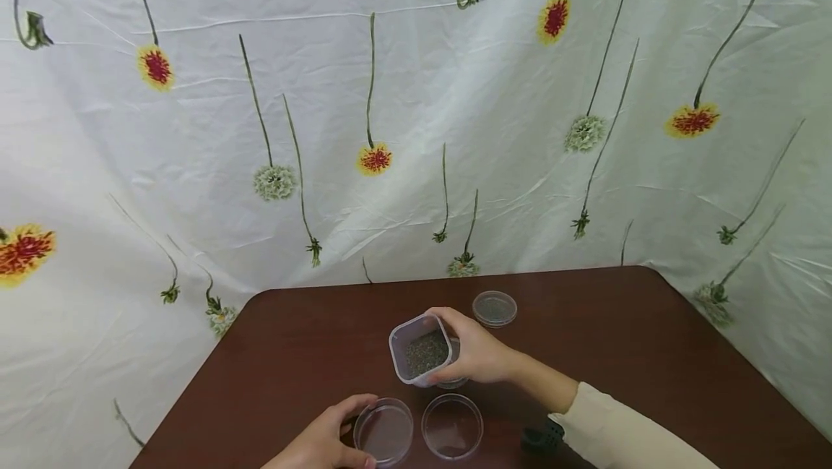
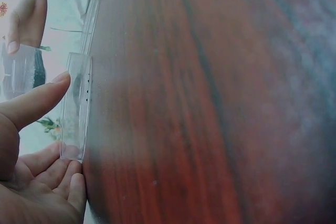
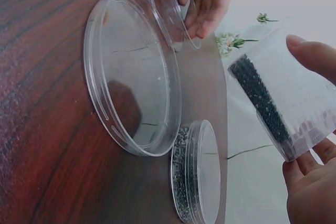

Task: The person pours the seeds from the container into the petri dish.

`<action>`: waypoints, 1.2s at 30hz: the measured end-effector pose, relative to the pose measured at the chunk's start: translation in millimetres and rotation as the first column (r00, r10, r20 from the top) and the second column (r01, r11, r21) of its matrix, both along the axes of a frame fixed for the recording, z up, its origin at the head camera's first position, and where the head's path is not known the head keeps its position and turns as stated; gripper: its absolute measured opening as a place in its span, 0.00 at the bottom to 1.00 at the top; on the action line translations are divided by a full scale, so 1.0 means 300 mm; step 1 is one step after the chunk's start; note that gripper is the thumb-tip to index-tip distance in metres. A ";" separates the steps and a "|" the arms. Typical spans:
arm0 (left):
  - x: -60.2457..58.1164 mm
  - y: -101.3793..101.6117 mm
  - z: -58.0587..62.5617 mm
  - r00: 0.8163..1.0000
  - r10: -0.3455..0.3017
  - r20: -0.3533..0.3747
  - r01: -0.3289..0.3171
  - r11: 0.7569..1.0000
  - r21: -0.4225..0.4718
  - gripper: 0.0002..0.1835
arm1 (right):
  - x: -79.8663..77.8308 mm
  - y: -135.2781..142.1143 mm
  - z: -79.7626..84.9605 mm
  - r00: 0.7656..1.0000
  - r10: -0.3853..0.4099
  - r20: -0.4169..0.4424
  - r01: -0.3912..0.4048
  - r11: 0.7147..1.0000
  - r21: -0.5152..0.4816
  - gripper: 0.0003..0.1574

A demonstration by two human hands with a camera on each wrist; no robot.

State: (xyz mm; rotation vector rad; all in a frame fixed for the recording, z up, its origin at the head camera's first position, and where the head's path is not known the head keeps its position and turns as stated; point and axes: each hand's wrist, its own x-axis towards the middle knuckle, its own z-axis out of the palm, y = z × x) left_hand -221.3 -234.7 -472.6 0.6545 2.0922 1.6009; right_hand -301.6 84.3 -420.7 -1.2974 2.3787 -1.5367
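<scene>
My right hand (image 1: 479, 350) grips a clear, square plastic container (image 1: 404, 333) above the table, thumb on one side and fingers on the other. Dark granules (image 1: 425, 352) lie in it; the right wrist view shows them as a layer along the container's bottom (image 3: 257, 98). At the near edge, my left hand (image 1: 330, 434) holds a clear petri dish (image 1: 383, 431) by its rim, between thumb and fingers. Beside that dish sits another clear petri dish (image 1: 453, 427). A petri dish of dark granules (image 3: 185, 179) is partly hidden behind the container in the head view.
Farther back on the dark brown table (image 1: 312, 339) stands a round petri dish (image 1: 495, 308) with greyish contents. A white cloth (image 1: 416, 93) printed with flowers hangs behind the table. A dark strap device (image 1: 543, 437) is at my right wrist.
</scene>
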 end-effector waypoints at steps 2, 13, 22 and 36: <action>-0.006 -0.002 -0.005 1.000 -0.011 -0.013 0.011 1.000 -0.007 0.43 | 0.005 -0.004 -0.001 0.999 -0.018 -0.035 0.019 0.999 0.029 0.57; 0.014 0.017 0.019 0.999 0.047 -0.025 -0.048 0.998 -0.033 0.44 | 0.014 -0.049 0.002 0.989 -0.013 -0.148 0.035 0.988 0.149 0.57; 0.019 0.019 0.024 0.998 0.051 -0.034 -0.053 0.997 -0.059 0.43 | 0.031 -0.077 -0.007 0.965 0.009 -0.260 0.039 0.983 0.180 0.58; 0.013 0.018 0.022 0.998 0.045 -0.041 -0.048 0.997 -0.059 0.43 | 0.062 -0.106 -0.015 0.886 0.025 -0.463 0.131 0.944 0.301 0.58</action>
